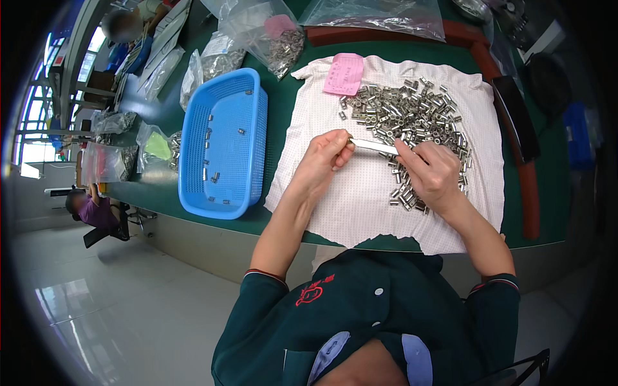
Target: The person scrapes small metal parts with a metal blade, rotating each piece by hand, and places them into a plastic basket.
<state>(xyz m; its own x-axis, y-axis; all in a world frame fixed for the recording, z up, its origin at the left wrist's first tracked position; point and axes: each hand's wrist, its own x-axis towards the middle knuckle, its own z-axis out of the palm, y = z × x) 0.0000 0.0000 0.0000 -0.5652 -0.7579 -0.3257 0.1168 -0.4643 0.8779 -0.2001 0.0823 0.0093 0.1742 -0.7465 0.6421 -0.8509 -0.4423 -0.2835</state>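
Observation:
Over a white, lightly patterned cloth point(360, 212), my left hand point(322, 157) is closed, thumb and forefinger pinching a small metal piece point(349, 139) that my fingers mostly hide. My right hand point(432, 170) grips a flat, narrow silver tool point(374, 147); its exact kind does not show. The tool's far end meets the small piece at my left fingertips. Beyond and beneath my right hand spreads a pile of short silver metal sleeves point(412, 116). At the pile's far left edge, a pink paper slip point(344, 73) lies on the cloth.
Left of the cloth stands a blue plastic basket point(225, 174) with several metal sleeves inside. Clear bags of parts point(286, 48) lie behind it on the green table. A brown-red bar point(529, 193) and a black phone-like object point(515, 119) border the right. Other people sit far left.

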